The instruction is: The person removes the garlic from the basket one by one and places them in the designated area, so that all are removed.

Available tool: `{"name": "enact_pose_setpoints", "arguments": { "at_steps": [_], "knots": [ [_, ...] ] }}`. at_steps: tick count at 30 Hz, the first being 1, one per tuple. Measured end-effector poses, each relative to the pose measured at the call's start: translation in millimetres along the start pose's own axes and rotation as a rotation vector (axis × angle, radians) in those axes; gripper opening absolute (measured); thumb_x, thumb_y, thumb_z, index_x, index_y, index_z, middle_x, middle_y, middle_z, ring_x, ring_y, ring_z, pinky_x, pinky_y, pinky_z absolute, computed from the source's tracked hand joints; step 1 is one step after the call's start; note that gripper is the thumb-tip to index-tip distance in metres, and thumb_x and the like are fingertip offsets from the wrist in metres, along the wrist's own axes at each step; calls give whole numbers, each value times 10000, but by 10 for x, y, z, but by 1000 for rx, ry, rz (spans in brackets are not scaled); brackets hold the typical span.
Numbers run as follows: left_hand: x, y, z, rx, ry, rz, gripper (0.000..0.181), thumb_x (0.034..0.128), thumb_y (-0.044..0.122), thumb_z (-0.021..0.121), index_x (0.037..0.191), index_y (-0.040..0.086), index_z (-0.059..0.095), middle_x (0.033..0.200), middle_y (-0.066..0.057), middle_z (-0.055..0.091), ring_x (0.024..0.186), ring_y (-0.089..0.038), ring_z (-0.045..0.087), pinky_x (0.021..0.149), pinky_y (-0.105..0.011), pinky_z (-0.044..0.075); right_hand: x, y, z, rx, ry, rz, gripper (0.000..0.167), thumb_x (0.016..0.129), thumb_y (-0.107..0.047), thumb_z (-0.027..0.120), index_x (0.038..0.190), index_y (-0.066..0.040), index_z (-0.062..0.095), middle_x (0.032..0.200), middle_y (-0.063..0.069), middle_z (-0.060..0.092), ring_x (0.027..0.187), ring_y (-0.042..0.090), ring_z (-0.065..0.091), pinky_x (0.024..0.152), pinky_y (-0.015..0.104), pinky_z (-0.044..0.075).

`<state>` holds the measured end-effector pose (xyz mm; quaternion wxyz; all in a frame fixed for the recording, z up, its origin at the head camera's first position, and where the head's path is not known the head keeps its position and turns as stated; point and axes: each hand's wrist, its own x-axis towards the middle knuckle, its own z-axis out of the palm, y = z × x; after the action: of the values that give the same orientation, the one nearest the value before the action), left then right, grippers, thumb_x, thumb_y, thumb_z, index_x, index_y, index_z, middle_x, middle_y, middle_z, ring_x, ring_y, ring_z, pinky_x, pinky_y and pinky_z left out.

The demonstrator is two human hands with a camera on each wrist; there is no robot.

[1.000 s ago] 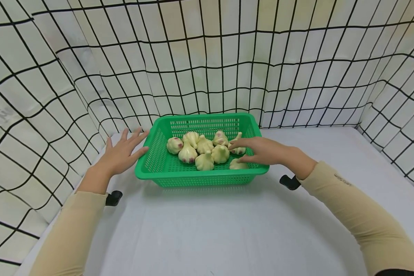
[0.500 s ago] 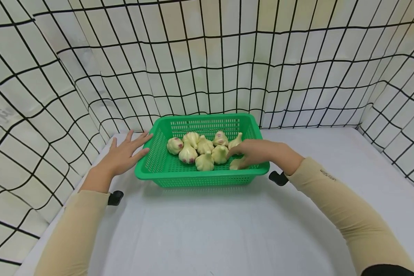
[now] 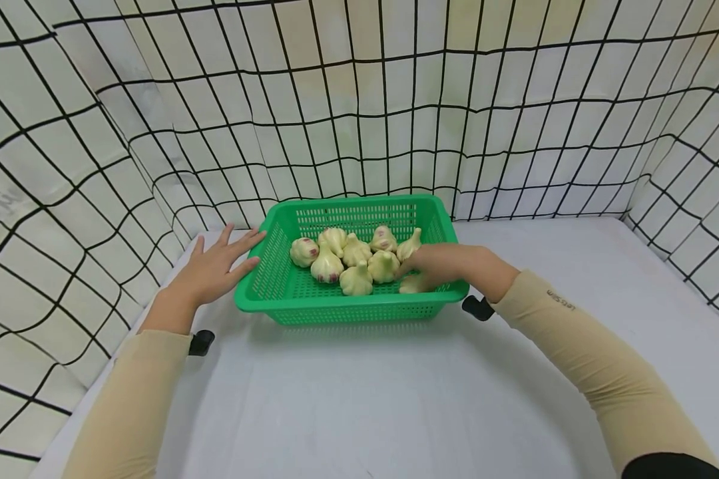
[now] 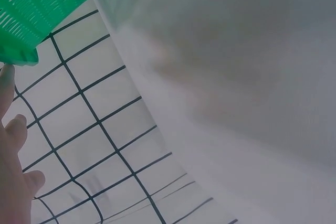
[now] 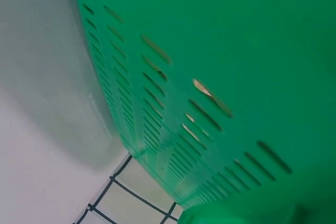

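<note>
A green plastic basket [image 3: 347, 303] with slotted walls holds several pale garlic bulbs [image 3: 356, 279], some with purple marks. My right hand [image 3: 446, 261] reaches over its right rim, with thumb and fingers curled round the garlic bulb [image 3: 410, 285] in the front right corner. Part of that bulb is hidden under the hand. At the left end, my left hand [image 3: 212, 271] has its fingers straight and spread, fingertips at the rim. The left wrist view shows some of those fingers beside the basket [image 4: 47, 3]; the basket wall [image 5: 236, 35] fills most of the right wrist view.
The basket stands on a white tabletop [image 3: 335, 392] near its back edge. White walls with black netting [image 3: 395, 143] rise behind and on both sides. Beige sleeves [image 3: 581, 346] cover both forearms, and a small black device [image 3: 478, 308] sits at each wrist.
My right hand has moved slightly left and down into the basket, and its fingers have curled round the front right garlic bulb. My left hand has shifted a little right along the rim.
</note>
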<state>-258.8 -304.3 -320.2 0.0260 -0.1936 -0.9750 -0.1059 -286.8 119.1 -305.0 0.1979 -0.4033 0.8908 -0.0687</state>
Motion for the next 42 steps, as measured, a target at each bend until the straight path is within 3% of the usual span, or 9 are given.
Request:
{"name": "enact_pose_setpoints", "arguments": {
  "at_steps": [7,25,34,42],
  "knots": [
    [-10,3,11,-2,-4,0,654,1093,526,362,1640,178,275,1682,-118,231,1554,-423,-3,1150,-718,-101,39,-17,35,-29,-22,67,369,1040,-309,628,1381,-175,672,1337,35,659,1091,182,605,988,445,500],
    [-7,15,36,-10,-11,-5,648,1094,513,373,1640,178,276,1681,-120,232,1555,-415,-13,1156,-707,-103,33,-1,57,-41,-4,58,361,1039,-305,632,1365,-159,680,1317,40,661,1116,198,596,1004,433,493],
    [-4,4,18,-6,-2,0,653,1091,520,377,1636,173,286,1675,-125,245,1552,-427,-2,1151,-721,-91,-62,-8,-36,8,53,30,448,950,-128,722,1393,-107,654,1374,81,641,1228,247,598,1042,429,487],
    [1,17,-15,-2,-8,-9,661,1088,532,371,1635,171,288,1674,-127,247,1550,-434,-3,1150,-723,-90,-96,34,-96,49,74,-5,501,893,-105,803,1374,-113,666,1357,58,652,1191,215,619,988,404,525]
  ]
}}
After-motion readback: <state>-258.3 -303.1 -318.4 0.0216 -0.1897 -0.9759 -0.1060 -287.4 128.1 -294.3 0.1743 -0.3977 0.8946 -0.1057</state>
